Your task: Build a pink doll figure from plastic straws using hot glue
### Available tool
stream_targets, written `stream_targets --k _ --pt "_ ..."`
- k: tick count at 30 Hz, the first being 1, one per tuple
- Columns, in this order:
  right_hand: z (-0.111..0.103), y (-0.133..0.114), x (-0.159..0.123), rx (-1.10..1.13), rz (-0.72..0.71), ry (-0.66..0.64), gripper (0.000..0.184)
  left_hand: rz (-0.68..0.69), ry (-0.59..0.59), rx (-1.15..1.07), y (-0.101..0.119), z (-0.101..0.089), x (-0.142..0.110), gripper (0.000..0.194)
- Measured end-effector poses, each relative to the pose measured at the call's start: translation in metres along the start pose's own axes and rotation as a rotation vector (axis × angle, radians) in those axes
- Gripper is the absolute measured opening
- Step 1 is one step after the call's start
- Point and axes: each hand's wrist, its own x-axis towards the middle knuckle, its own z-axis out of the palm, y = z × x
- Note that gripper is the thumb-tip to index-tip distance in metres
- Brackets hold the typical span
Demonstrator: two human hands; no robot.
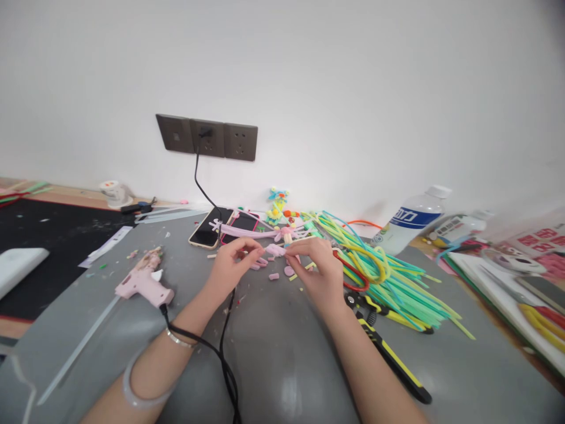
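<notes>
While the pink glue gun [143,284] lies well to the left of the small pink piece [276,251], your left hand [235,264] pinches that piece's left edge between thumb and finger, the black cord [227,365] running below and left of it. Nearer you than the piece, bare gray mat [282,359] opens between your forearms, giving room to move. Your right hand [321,272] pinches the piece's right edge, and farther right of it the yellow-and-black pliers [397,362] and green-yellow strips [410,285] crowd that side.
</notes>
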Motion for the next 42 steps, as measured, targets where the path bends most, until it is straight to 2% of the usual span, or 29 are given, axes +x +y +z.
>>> stream_targets --k 3,6,16,20,27,29,32,36,39,42 --pt "0.000 0.000 0.001 -0.043 -0.087 -0.007 0.015 -0.065 -0.073 -0.064 0.000 0.001 0.000 0.032" --pt "0.000 0.000 0.002 -0.069 -0.137 -0.040 0.015 -0.104 -0.089 -0.095 0.001 0.002 -0.001 0.033" --pt "0.001 0.002 0.000 -0.008 -0.082 -0.087 0.015 -0.146 -0.075 -0.162 0.002 0.001 0.000 0.035" --pt "0.001 0.003 0.000 0.064 -0.008 -0.077 0.013 -0.131 -0.050 -0.174 0.001 0.001 0.001 0.030" --pt "0.003 0.004 0.002 0.307 0.280 -0.071 0.007 -0.090 -0.101 -0.005 0.000 -0.003 0.002 0.024" --pt "0.003 0.007 0.002 0.329 0.353 -0.057 0.008 -0.102 -0.143 0.071 -0.001 -0.005 0.002 0.023" --pt "0.002 0.013 0.002 0.334 0.444 -0.033 0.011 -0.126 -0.270 0.129 -0.002 -0.007 0.001 0.023" --pt "0.000 0.018 0.003 0.344 0.492 -0.041 0.014 -0.128 -0.440 0.159 -0.001 -0.008 0.000 0.020" --pt "0.001 0.018 0.003 0.388 0.524 -0.069 0.016 -0.093 -0.518 0.206 -0.001 -0.008 0.000 0.018" --pt "0.002 0.016 0.003 0.416 0.552 -0.088 0.018 0.002 -0.540 0.287 -0.003 -0.009 0.000 0.015"
